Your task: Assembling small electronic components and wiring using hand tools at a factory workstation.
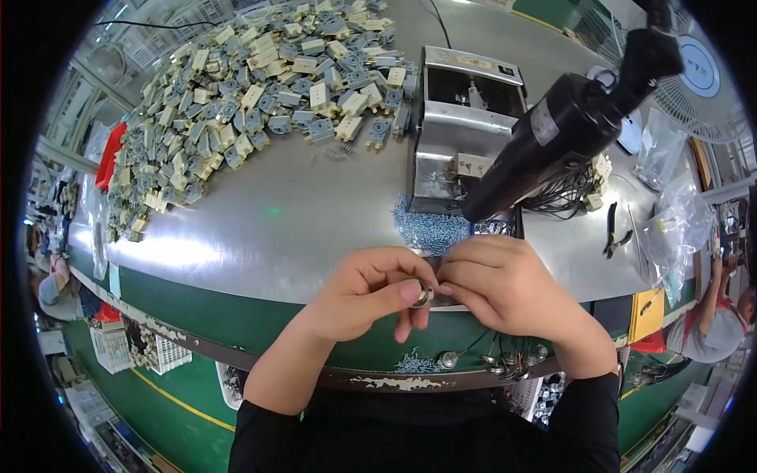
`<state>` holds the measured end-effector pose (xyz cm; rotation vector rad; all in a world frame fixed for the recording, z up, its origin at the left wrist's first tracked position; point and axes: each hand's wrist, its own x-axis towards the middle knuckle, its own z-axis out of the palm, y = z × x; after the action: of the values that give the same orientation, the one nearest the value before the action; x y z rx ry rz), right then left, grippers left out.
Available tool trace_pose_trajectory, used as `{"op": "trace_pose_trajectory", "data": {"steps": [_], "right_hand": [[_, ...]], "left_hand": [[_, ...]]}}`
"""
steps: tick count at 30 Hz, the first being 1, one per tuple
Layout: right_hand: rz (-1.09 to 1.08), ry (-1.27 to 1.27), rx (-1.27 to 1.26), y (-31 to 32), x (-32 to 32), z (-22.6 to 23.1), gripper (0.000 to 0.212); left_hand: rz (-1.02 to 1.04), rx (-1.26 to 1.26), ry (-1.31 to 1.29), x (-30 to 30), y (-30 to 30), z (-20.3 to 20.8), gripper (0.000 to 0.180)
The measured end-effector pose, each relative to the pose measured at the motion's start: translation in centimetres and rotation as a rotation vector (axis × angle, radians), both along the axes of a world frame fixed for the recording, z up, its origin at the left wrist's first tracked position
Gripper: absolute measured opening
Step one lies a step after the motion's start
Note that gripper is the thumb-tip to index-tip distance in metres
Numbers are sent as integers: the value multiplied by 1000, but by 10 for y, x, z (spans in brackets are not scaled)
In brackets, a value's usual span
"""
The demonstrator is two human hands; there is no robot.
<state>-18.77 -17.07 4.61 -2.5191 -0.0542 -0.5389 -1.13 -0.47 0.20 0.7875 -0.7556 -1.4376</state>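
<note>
My left hand (371, 292) pinches a small round metal part (424, 294) between thumb and fingers, just above the table's front edge. Close beside it, my right hand (501, 284) has its fingers curled and pressed together, the tips almost at the round part. Whatever those fingers hold is hidden. Right behind the hands lies a heap of small bluish screws (432, 229). Several round metal parts with thin wires (516, 363) lie on the green edge in front of my right forearm, next to a smaller scatter of screws (416, 363).
A large heap of grey and cream plastic housings (268, 87) covers the back left. Behind the hands stands a metal bench machine (461, 134), with a thick black cylindrical tool (544, 142) slanting over it. Pliers (617, 232), clear plastic bags (670, 229) and a fan (698, 71) are at the right.
</note>
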Motion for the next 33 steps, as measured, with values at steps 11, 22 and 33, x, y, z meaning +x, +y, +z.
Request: {"op": "trace_pose_trajectory", "data": {"steps": [11,22,33], "right_hand": [[48,79,502,-15,-5,-15,7],[-33,-55,312,-4,0,-11,15],[-54,-75,410,-12,0,-11,11]], "left_hand": [[-20,-22,325,-15,-1,-21,28],[323,-326,-604,2,-9,-16,20],[197,31,-193,-19,-7,-17,36]]}}
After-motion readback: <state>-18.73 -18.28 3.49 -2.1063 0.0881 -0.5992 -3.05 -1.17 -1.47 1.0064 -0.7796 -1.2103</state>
